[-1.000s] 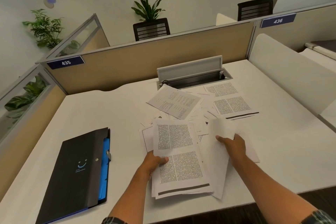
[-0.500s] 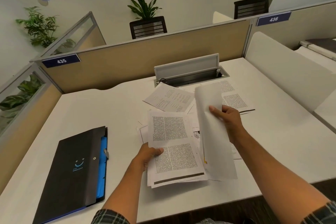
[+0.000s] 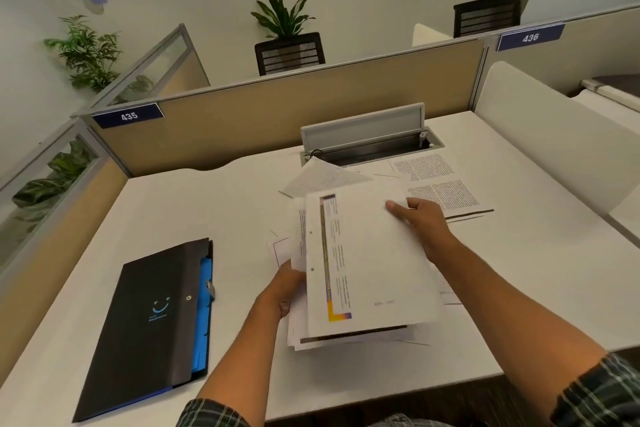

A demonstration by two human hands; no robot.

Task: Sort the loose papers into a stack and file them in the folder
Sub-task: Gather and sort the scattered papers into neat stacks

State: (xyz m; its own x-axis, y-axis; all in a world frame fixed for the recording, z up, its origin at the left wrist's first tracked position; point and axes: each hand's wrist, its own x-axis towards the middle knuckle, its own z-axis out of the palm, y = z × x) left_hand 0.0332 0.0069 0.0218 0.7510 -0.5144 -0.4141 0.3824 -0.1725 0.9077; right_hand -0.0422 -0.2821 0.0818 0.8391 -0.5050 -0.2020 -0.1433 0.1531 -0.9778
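A stack of papers [image 3: 367, 274] is lifted a little above the white desk [image 3: 207, 211] in front of me. Its top sheet is mostly blank, with a coloured strip down its left side. My left hand [image 3: 285, 284] grips the stack's left edge from below. My right hand [image 3: 420, 222] holds the top sheet at its upper right edge, thumb on top. Loose printed sheets [image 3: 440, 184] lie behind the stack, and more peek out under it. The black folder [image 3: 152, 319] with blue inner pockets lies shut at the desk's left.
An open cable tray [image 3: 370, 142] with a raised lid sits at the desk's back edge. Beige partition panels [image 3: 277, 114] wall the desk at the back and left. A white divider [image 3: 554, 135] stands at the right.
My right hand has carried the sheet it lifted over to the left and laid it face up on the stack in my left hand.
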